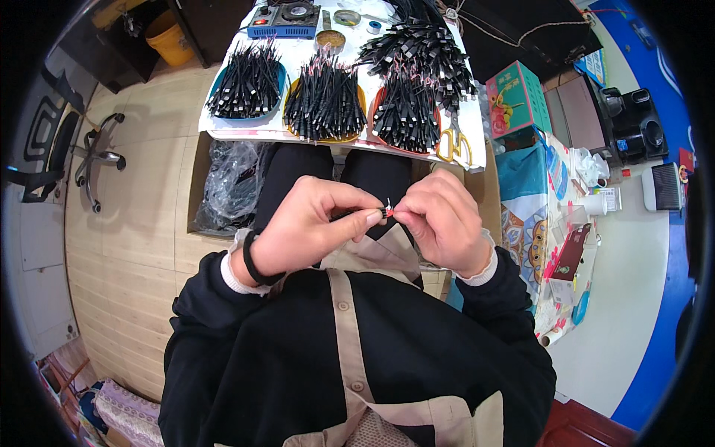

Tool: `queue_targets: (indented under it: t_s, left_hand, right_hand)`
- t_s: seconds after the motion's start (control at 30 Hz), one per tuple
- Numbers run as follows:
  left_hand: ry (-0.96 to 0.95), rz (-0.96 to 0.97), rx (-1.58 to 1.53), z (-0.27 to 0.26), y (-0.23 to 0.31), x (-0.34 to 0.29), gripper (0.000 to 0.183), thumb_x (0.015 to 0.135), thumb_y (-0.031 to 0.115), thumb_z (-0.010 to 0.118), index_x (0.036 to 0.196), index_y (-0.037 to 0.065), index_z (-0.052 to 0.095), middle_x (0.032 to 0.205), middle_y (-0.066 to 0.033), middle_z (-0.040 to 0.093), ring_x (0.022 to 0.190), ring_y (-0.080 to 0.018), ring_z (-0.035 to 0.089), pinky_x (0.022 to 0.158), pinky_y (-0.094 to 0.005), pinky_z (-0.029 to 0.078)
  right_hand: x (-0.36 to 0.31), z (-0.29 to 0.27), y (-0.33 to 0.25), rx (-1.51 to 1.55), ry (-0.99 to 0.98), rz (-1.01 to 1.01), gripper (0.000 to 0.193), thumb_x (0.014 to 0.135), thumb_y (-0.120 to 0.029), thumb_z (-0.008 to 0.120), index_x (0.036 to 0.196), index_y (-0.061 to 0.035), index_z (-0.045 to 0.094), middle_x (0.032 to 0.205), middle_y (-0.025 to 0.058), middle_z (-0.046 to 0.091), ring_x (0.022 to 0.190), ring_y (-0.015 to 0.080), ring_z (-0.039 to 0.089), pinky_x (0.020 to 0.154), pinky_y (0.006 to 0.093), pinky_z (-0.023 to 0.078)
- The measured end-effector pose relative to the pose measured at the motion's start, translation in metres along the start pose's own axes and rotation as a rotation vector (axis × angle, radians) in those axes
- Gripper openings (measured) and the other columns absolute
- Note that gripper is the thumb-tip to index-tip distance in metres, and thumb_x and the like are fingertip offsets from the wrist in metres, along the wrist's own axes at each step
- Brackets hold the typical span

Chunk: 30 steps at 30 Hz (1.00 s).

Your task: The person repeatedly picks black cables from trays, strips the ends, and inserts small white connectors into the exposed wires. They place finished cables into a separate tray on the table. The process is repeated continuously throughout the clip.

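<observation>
Above my lap, my left hand (pixel 313 220) pinches a black cable (pixel 378 213) between thumb and forefinger. Thin red and white wires stick out of its end. My right hand (pixel 443 220) has thumb and fingertips closed on those red wire ends, just right of the left fingertips. Beyond my hands, on the white table (pixel 261 135), black cables with bare-wire ends fill a blue tray (pixel 281 78), a yellow tray (pixel 363 104) and a red-orange tray (pixel 378 134). A larger loose pile of cables (pixel 417 45) lies behind them at the right.
Yellow-handled scissors (pixel 454 145) lie at the table's front right edge. A blue soldering station (pixel 283 21), a round tin (pixel 330 39) and a solder spool (pixel 374 27) stand at the back. A green box (pixel 519 100) and a cluttered side table are on the right. A wheeled chair (pixel 97 158) stands left.
</observation>
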<state>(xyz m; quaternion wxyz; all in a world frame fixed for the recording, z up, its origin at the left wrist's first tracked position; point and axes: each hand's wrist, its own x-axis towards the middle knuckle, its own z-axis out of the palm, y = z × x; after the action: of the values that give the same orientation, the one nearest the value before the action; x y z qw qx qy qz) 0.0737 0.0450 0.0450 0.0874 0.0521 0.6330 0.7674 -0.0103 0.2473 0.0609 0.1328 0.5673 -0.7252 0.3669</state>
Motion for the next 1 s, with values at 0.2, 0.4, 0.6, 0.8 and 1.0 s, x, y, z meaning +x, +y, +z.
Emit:
queue_targets:
  t_s: [0.2, 0.4, 0.6, 0.8, 1.0]
  left_hand:
    - [0.162, 0.83, 1.055, 0.008, -0.018, 0.01, 0.025, 0.078, -0.001, 0.066, 0.102, -0.007, 0.062, 0.068, -0.0092, 0.053, 0.059, -0.0257, 0.057, 0.053, -0.033, 0.047]
    - [0.172, 0.686, 0.852, 0.004, -0.024, 0.014, 0.023, 0.078, 0.0, 0.067, 0.101, -0.006, 0.063, 0.069, -0.0117, 0.057, 0.058, -0.0269, 0.057, 0.052, -0.0335, 0.047]
    - [0.164, 0.437, 0.635, 0.003, -0.018, 0.006, 0.015, 0.082, 0.0, 0.068, 0.096, -0.006, 0.065, 0.074, -0.0156, 0.063, 0.06, -0.0284, 0.061, 0.054, -0.0342, 0.048]
    - [0.247, 0.907, 1.042, 0.011, -0.027, 0.009, 0.029, 0.071, -0.001, 0.066, 0.098, -0.009, 0.062, 0.078, -0.0115, 0.059, 0.064, -0.0243, 0.061, 0.055, -0.0338, 0.05]
    - [0.181, 0.773, 0.819, 0.003, -0.033, 0.009, 0.022, 0.079, -0.001, 0.067, 0.1, -0.006, 0.064, 0.071, -0.0112, 0.059, 0.06, -0.0228, 0.06, 0.053, -0.032, 0.048]
  right_hand:
    - [-0.016, 0.008, 0.008, 0.893, -0.166, 0.865, 0.015, 0.099, -0.017, 0.055, 0.093, -0.0031, 0.056, 0.087, -0.0019, 0.054, 0.079, 0.0069, 0.049, 0.07, 0.0215, 0.041]
    - [-0.016, 0.003, 0.008, 0.68, -0.108, 0.811, 0.011, 0.093, -0.01, 0.063, 0.098, -0.001, 0.06, 0.085, 0.0024, 0.058, 0.076, 0.0093, 0.054, 0.067, 0.0239, 0.044]
    - [-0.007, 0.002, 0.002, -0.107, 0.019, 0.039, 0.026, 0.072, 0.001, 0.075, 0.093, -0.0017, 0.061, 0.08, 0.0094, 0.058, 0.074, 0.0288, 0.059, 0.064, 0.035, 0.049]
    - [-0.017, 0.007, -0.003, 0.513, -0.176, 0.799, 0.012, 0.095, -0.012, 0.061, 0.093, -0.0012, 0.057, 0.086, 0.0007, 0.057, 0.072, 0.0125, 0.051, 0.064, 0.0273, 0.044]
    - [-0.019, 0.006, 0.005, 1.226, -0.171, 1.038, 0.018, 0.099, -0.02, 0.058, 0.096, -0.0022, 0.058, 0.087, 0.0003, 0.055, 0.075, 0.0082, 0.05, 0.069, 0.0238, 0.043]
